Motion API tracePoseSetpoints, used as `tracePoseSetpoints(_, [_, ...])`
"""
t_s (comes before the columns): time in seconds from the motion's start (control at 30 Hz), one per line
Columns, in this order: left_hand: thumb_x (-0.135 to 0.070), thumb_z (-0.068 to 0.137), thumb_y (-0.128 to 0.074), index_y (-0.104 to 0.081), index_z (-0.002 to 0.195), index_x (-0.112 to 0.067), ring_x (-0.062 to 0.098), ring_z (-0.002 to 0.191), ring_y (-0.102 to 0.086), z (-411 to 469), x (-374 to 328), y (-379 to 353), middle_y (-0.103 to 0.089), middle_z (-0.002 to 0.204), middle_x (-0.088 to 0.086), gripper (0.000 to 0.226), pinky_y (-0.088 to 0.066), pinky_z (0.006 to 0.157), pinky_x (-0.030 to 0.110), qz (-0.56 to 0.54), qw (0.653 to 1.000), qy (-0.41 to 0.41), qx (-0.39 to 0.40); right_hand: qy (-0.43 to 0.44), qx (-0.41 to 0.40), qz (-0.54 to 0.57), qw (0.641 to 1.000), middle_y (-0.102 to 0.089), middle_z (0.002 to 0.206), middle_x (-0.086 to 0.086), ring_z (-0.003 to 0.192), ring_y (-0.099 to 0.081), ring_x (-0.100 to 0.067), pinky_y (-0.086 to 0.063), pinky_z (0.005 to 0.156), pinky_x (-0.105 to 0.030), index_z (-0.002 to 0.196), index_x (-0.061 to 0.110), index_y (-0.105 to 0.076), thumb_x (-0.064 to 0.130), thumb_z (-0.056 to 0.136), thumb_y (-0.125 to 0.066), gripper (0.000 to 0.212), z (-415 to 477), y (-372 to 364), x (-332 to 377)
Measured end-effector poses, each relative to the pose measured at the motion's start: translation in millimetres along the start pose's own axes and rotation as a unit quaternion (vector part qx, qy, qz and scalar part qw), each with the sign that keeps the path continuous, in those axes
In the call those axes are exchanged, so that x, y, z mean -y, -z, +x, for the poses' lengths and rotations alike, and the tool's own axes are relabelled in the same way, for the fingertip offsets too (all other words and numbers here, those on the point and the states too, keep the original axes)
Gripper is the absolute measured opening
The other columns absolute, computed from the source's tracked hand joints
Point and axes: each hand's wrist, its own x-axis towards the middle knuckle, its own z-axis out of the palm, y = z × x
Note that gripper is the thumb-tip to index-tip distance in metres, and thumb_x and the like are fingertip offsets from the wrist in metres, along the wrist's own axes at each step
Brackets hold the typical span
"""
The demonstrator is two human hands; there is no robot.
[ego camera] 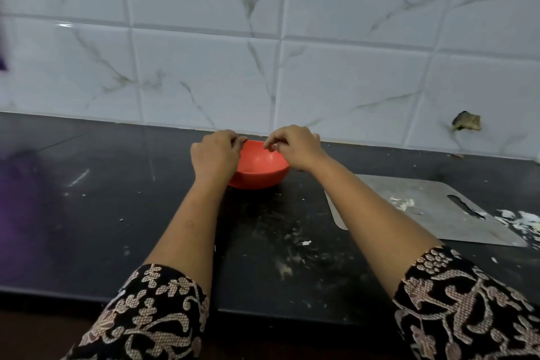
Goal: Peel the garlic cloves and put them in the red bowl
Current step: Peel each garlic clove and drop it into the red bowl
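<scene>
Where both hands meet: red bowl (263, 172), on black counter (102, 213), centred ahead of person, likely so either hand can drop into it.
Left hand (214, 155): fingers curled at bowl's left rim, possibly steadying it; actual grip cannot be told.
Right hand (296, 147): fingertips bunched above bowl's opening, as if releasing something; contents too small to tell.
Garlic cloves: none clearly seen; bowl's inside shows only pale sheen.
Metal board (432, 219): right of bowl, carrying peel scraps (404, 203); loose peel (523, 222) beside its right end, well apart from bowl.
</scene>
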Motion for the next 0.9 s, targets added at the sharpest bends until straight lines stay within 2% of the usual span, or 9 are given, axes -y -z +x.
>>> tracePoseSetpoints(0.17, [-0.036, 0.102, -0.040, -0.064, 0.091, -0.015, 0.026, 0.086, -0.063, -6.0, -8.8, 0.6, -0.070, 0.085, 0.000, 0.034, -0.039, 0.079, 0.039, 0.002, 1.000, -0.019, -0.019, -0.025, -0.045, 0.064, 0.997, -0.067, 0.075, 0.024, 0.095, -0.065, -0.007, -0.045, 0.099, -0.048, 0.074, 0.042, -0.066, 0.010, 0.090, -0.056, 0.037, -23.8, 31.0, -44.8])
tracePoseSetpoints(0.23, [-0.029, 0.100, -0.045, -0.064, 0.095, -0.014, 0.027, 0.088, -0.062, -10.7, -15.3, 2.6, -0.070, 0.089, 0.001, 0.025, -0.041, 0.081, 0.039, -0.022, 0.999, -0.024, -0.028, -0.055, -0.054, 0.088, 0.993, -0.069, 0.077, 0.019, 0.092, -0.066, -0.008, -0.050, 0.096, -0.045, 0.077, 0.039, -0.067, 0.008, 0.091, -0.056, 0.036, -39.1, 45.3, -68.4])
tracePoseSetpoints(0.3, [-0.023, 0.098, -0.049, -0.064, 0.098, -0.015, 0.027, 0.092, -0.062, -17.2, -25.9, 3.6, -0.070, 0.093, 0.000, 0.017, -0.044, 0.084, 0.041, -0.052, 0.998, -0.038, -0.028, -0.088, -0.056, 0.115, 0.988, -0.071, 0.083, 0.009, 0.088, -0.066, -0.008, -0.052, 0.095, -0.041, 0.086, 0.029, -0.071, 0.005, 0.092, -0.056, 0.029, -55.7, 56.7, -90.5])
tracePoseSetpoints(0.43, [-0.024, 0.093, -0.060, -0.065, 0.100, -0.015, 0.024, 0.099, -0.061, -33.1, -62.9, -3.1, -0.070, 0.103, 0.002, 0.013, -0.047, 0.082, 0.038, -0.088, 0.988, -0.118, 0.052, -0.108, -0.014, 0.115, 0.987, -0.072, 0.089, 0.000, 0.087, -0.066, -0.010, -0.053, 0.090, -0.029, 0.094, 0.015, -0.074, 0.001, 0.091, -0.059, 0.020, -79.0, 67.5, -113.7])
tracePoseSetpoints(0.5, [-0.028, 0.093, -0.061, -0.066, 0.100, -0.018, 0.023, 0.100, -0.061, -40.9, -84.9, -9.4, -0.070, 0.104, 0.001, 0.014, -0.048, 0.081, 0.037, -0.057, 0.975, -0.184, 0.111, -0.099, 0.016, 0.086, 0.991, -0.072, 0.089, 0.001, 0.082, -0.065, -0.005, -0.049, 0.078, -0.016, 0.095, 0.016, -0.075, 0.007, 0.089, -0.065, 0.014, -83.6, 67.5, -115.5])
tracePoseSetpoints(0.57, [-0.031, 0.095, -0.058, -0.065, 0.101, -0.019, 0.020, 0.098, -0.061, -48.3, -104.3, -18.2, -0.069, 0.103, -0.001, 0.015, -0.050, 0.079, 0.035, -0.022, 0.958, -0.228, 0.174, -0.094, 0.050, 0.061, 0.992, -0.071, 0.081, 0.005, 0.074, -0.063, -0.001, -0.043, 0.065, -0.010, 0.093, 0.019, -0.076, 0.012, 0.086, -0.071, 0.010, -86.8, 66.4, -114.8])
tracePoseSetpoints(0.7, [-0.032, 0.097, -0.054, -0.068, 0.103, -0.019, 0.022, 0.097, -0.062, -54.7, -125.1, -38.5, -0.069, 0.101, 0.002, 0.020, -0.050, 0.082, 0.036, 0.018, 0.931, -0.239, 0.276, -0.082, 0.110, 0.041, 0.990, -0.063, 0.064, 0.012, 0.056, -0.056, 0.005, -0.037, 0.052, -0.006, 0.089, 0.019, -0.076, 0.015, 0.082, -0.076, 0.009, -92.9, 64.7, -114.3])
tracePoseSetpoints(0.77, [-0.028, 0.097, -0.053, -0.068, 0.107, -0.019, 0.023, 0.099, -0.062, -54.3, -129.3, -45.9, -0.067, 0.107, 0.003, 0.020, -0.050, 0.085, 0.037, 0.041, 0.920, -0.229, 0.315, -0.075, 0.129, 0.021, 0.989, -0.061, 0.065, 0.013, 0.059, -0.056, 0.003, -0.038, 0.055, -0.009, 0.088, 0.022, -0.076, 0.014, 0.081, -0.076, 0.012, -92.8, 64.6, -114.4])
tracePoseSetpoints(0.9, [-0.025, 0.092, -0.056, -0.066, 0.105, -0.026, 0.024, 0.103, -0.061, -56.9, -129.6, -58.7, -0.065, 0.112, 0.001, 0.016, -0.050, 0.086, 0.037, 0.051, 0.927, -0.222, 0.299, -0.061, 0.166, -0.053, 0.983, -0.059, 0.069, 0.013, 0.066, -0.055, -0.002, -0.039, 0.059, -0.017, 0.091, 0.026, -0.075, 0.011, 0.084, -0.071, 0.017, -85.7, 65.4, -111.9])
